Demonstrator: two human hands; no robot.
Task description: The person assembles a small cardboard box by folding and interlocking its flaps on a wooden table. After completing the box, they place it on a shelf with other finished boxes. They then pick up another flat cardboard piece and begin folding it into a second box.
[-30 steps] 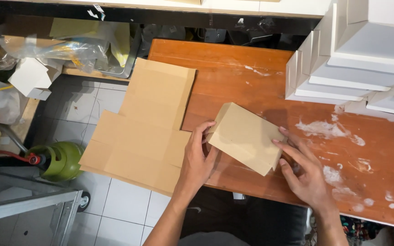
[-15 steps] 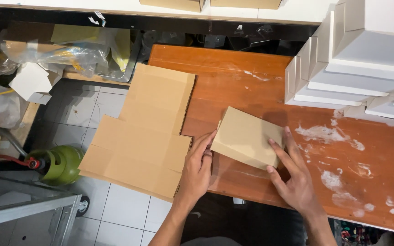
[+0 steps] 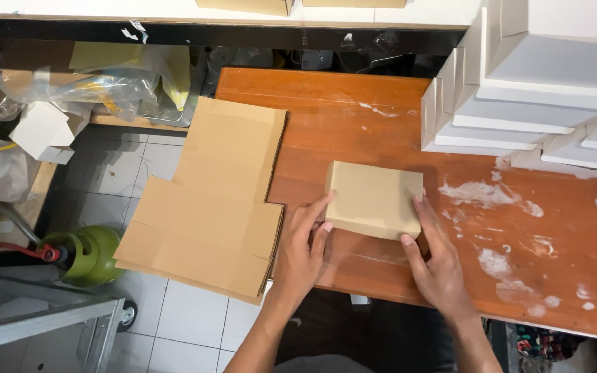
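- Small tan box (image 3: 374, 199) sits closed, frame center, on orange-brown table (image 3: 354, 124).
- Left hand (image 3: 303, 252): fingers spread, tips touching box's left edge; no pinch, nothing gripped.
- Right hand (image 3: 437, 266): fingers loosely extended, resting vs box's right side/lower-right corner; nothing clamped.
- Flat cardboard stack (image 3: 209, 207) just left of left hand, overhanging table edge.
- White boxes (image 3: 540, 83) stacked upper right.

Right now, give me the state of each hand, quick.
Left hand: open, fingertips against the left edge of the small brown cardboard box.
Right hand: open, fingers along the box's right side.
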